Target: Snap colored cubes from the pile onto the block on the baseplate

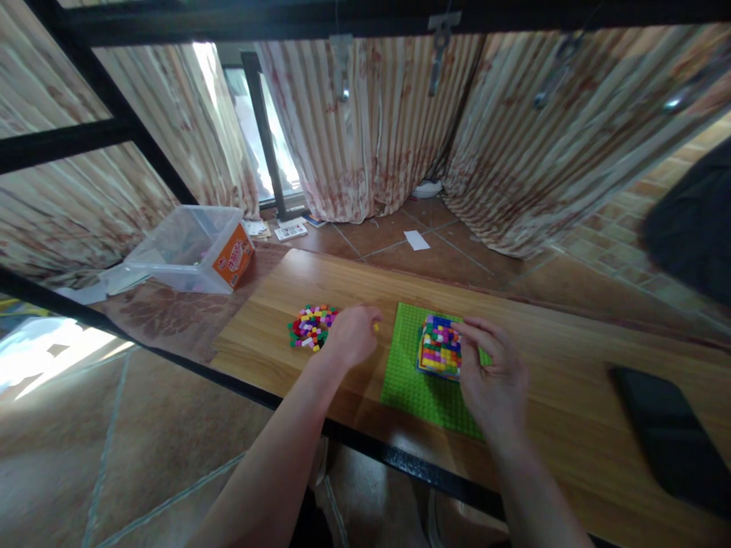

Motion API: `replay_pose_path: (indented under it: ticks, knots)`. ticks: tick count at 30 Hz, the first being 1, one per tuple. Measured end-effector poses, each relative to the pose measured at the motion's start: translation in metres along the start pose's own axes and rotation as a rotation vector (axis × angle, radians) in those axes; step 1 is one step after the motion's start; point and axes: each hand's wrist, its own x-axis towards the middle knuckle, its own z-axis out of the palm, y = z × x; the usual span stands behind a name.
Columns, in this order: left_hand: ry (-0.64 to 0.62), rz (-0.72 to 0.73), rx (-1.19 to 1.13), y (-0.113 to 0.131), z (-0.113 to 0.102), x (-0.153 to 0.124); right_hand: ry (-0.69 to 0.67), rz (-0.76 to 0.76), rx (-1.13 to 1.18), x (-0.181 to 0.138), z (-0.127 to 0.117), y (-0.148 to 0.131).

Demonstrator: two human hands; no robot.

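A small block built of multicoloured toy bricks stands on a green studded baseplate. My right hand is closed at the right side of this build, thumb and fingers against its edge and covering part of it. My left hand is between the loose bricks and the baseplate, above the wooden table. Its fingers are pinched, with a tiny yellow toy brick at the tips. Just left of that hand lies a pile of loose small bricks in many colours.
A black phone-like slab lies on the wooden table at the right. On the floor at the left stands a clear plastic bin with an orange label. Black metal bars run along the near edge and overhead.
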Motion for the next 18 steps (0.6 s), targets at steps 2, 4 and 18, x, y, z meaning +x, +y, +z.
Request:
replay_pose_path:
  ticks: [2, 4, 18]
  knots:
    - [-0.006, -0.015, 0.041, 0.005, 0.003, -0.001, 0.0, -0.001, 0.001, 0.001, 0.0, 0.0]
    - [-0.005, -0.034, 0.083, 0.008, 0.006, 0.0, 0.004, -0.002, -0.003, 0.001, 0.0, 0.0]
    - [0.013, 0.043, -0.566, 0.029, 0.008, 0.003, 0.031, 0.045, 0.015, 0.004, -0.003, 0.002]
